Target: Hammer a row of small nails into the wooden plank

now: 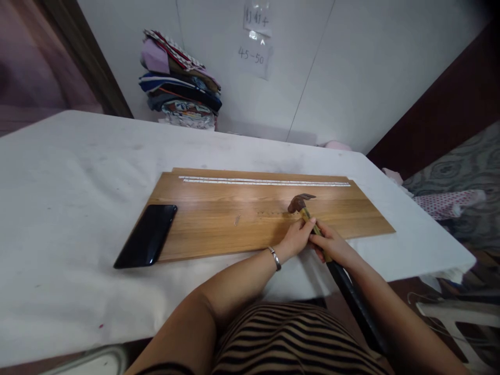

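Observation:
A claw hammer (301,203) with a rusty head and a yellow-and-black handle is held over a wood-grain board (219,234). My right hand (332,246) is wrapped around its handle. My left hand (297,237), with a metal bracelet at the wrist, is closed against the handle just below the head, its thumb lying over it. Its other fingertips are partly hidden. To the left of the hammer head, a row of small nails (272,212) runs along the board. Farther left lies a small, thin, clear-looking piece (236,220).
Two white measuring strips (265,182) lie along the board's far side. A black phone (147,237) covers the board's left end. White cloth (78,208) covers the table. Folded fabrics (179,83) are stacked by the wall, below paper signs (253,52).

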Available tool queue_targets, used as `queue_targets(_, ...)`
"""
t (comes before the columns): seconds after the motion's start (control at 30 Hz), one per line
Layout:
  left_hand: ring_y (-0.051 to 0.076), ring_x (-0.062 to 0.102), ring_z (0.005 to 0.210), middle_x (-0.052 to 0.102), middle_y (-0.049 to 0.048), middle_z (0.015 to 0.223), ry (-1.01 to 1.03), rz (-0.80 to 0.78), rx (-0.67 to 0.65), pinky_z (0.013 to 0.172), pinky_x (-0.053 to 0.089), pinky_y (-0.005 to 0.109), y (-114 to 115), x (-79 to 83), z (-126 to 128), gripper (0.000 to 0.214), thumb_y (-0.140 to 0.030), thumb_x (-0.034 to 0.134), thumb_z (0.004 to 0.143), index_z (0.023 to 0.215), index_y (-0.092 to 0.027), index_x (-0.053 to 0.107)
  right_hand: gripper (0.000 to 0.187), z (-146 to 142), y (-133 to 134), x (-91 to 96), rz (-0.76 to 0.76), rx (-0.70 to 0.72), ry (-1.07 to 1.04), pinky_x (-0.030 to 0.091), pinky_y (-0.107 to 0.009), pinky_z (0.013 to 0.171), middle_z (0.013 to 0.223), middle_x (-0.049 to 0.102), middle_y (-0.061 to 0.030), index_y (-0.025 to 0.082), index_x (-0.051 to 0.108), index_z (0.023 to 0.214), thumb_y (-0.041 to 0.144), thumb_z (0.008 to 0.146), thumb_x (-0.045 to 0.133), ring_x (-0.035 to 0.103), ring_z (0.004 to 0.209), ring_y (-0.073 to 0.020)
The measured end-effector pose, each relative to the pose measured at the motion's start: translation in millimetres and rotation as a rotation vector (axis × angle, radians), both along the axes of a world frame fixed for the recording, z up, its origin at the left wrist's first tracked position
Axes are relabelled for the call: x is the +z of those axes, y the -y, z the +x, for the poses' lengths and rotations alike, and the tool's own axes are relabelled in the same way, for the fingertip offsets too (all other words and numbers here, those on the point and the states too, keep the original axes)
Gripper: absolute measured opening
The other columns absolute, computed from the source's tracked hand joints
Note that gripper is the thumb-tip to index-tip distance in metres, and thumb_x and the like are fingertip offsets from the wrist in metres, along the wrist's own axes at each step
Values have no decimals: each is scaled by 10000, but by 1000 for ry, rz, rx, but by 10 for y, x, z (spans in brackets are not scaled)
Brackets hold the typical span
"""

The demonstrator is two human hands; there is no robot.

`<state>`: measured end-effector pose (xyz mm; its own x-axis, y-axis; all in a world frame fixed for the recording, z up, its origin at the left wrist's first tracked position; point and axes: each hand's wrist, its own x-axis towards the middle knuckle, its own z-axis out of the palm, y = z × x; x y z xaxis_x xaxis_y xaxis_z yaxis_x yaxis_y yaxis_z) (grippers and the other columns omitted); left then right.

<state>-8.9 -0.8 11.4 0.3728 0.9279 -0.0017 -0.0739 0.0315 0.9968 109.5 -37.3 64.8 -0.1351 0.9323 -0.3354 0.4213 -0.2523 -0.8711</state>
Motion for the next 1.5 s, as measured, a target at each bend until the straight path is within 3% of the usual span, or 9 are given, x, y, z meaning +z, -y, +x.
queue_targets(0.27,205,597,830,653,74,860,-16,14,11,763,464,321,2,-10,-1,436,-528,389,897,848,-145,593,268,8,18,-114,61,2,-13,385,-203,318,500,467,108,206,467,1040,317,807,542,430,317,-83)
queue_targets(0.5,200,594,786,660,72,832,4,-18,8,744,473,321,-35,-88,17,495,-589,397,885,850,-146,615,283,-26,-2,-39,16,-11,4,364,-197,312,474,458,112,206,485,1046,303,786,541,422,315,-88)
queue_targets(0.67,217,607,880,681,90,909,34,7,76,848,469,346,-66,-121,6,480,-567,431,881,915,-135,638,324,-72,-29,-68,26,-16,-52,372,-198,316,470,451,114,201,505,1079,252,760,528,407,321,-85)
queue_targets(0.93,191,582,745,652,69,796,91,3,53,711,472,310,-65,-176,-9,521,-632,449,852,819,-141,621,382,-110,-26,-120,50,-35,-89,344,-182,288,486,446,119,216,504,1147,233,766,529,410,303,-80)
queue_targets(1.17,202,606,745,666,81,799,166,-91,54,681,480,306,-55,-113,-26,534,-667,479,823,808,-150,614,345,-94,-98,-109,39,25,-95,347,-186,290,459,454,116,201,511,1109,212,764,511,431,304,-95)
queue_targets(1.5,215,610,807,679,91,853,138,-46,79,777,482,339,-43,-107,-31,547,-662,494,813,860,-139,644,379,-124,-49,-122,57,0,-92,340,-178,295,487,467,112,202,495,1155,230,778,512,415,299,-80)
